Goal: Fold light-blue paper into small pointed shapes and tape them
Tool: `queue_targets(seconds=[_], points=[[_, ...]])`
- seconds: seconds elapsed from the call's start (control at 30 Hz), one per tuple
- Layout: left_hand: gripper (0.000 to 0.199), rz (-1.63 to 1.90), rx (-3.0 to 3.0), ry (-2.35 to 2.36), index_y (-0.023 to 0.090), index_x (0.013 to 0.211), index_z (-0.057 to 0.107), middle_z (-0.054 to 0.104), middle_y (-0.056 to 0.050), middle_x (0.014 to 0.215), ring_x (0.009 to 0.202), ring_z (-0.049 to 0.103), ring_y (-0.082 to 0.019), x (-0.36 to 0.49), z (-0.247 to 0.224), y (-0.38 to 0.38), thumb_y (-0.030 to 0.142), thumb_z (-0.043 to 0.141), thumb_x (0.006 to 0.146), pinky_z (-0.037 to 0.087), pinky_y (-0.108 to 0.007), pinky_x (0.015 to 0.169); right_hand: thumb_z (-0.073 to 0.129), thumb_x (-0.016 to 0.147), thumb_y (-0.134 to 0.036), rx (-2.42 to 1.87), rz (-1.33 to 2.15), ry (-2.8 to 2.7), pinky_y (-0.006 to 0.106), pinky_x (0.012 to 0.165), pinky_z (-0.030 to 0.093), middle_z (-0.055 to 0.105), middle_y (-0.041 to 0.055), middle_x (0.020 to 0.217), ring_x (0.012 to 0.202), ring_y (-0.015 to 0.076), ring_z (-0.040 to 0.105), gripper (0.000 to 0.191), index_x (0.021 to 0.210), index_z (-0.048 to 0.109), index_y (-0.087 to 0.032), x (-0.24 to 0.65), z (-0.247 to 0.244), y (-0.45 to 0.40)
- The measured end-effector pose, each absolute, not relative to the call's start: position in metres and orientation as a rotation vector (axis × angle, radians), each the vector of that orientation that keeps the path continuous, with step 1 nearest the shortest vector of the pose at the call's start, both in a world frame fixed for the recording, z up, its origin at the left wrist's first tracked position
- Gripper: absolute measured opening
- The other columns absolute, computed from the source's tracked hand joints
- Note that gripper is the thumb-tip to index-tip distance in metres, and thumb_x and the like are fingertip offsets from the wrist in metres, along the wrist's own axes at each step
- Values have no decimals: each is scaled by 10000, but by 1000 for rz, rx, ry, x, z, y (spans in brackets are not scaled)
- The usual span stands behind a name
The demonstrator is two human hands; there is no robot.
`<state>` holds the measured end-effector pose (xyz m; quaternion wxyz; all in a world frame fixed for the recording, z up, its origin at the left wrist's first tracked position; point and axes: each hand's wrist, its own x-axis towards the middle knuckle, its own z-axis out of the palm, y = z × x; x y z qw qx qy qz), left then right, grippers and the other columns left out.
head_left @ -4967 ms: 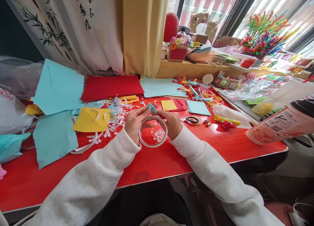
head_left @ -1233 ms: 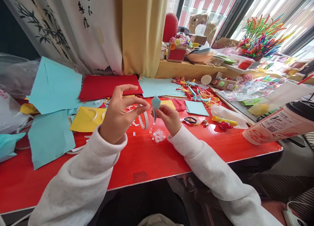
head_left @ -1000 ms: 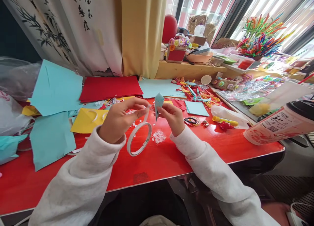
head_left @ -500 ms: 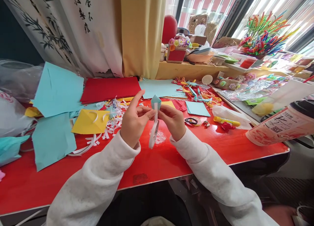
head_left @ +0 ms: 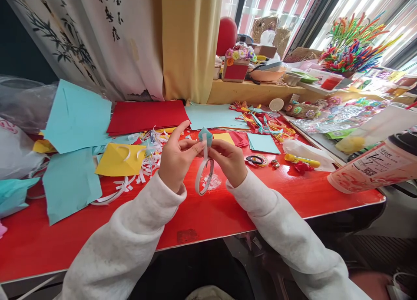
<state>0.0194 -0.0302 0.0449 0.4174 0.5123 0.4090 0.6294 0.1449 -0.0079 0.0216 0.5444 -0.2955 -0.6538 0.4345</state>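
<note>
A small folded light-blue paper piece (head_left: 205, 136) is held upright between my hands over the red table (head_left: 276, 191). A white tape strip runs down its front to a tape roll (head_left: 204, 177) that hangs below. My left hand (head_left: 177, 159) pinches the strip and the paper's lower left with thumb and fingers, its index finger raised. My right hand (head_left: 230, 159) pinches the paper's lower right side, fingers pressed together. The fingers partly hide the paper's lower edge.
Left lie light-blue sheets (head_left: 73, 180), a yellow paper (head_left: 120, 160) and white scraps. Red sheets (head_left: 148, 117) are at the back. On the right are a blue paper stack (head_left: 263, 143), a glue stick (head_left: 302, 161) and a large cup (head_left: 371, 166).
The hanging tape roll has turned, so its ring opening now shows. The folded blue paper and both hands have shifted very slightly left.
</note>
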Motion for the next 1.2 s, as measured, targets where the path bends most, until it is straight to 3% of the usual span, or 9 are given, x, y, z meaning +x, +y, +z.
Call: queue_targets(seconds=[0.77,1.0,1.2], points=[[535,1595,1392,1136,174,1123,453,616,-8,667,607,601,-144,18,40,-31,330,622,640,495,-277,620,512,742,-202,-720,851,-1695,269,659,519,623,19,765,688,118,592,152,868,589,-167,146,20,-11],[338,1592,1449,1196,168,934,581,609,-17,651,584,589,-139,20,38,-31,375,580,667,495,-271,590,509,743,-224,-731,727,-1749,297,690,518,637,30,820,697,132,602,195,912,594,-180,148,18,-12],[290,1567,1413,1198,161,838,620,626,-27,648,569,581,-139,18,37,-30,378,592,649,491,-272,574,502,747,-213,-739,656,-1797,297,700,518,633,31,847,734,133,595,174,891,596,-192,148,19,-12]])
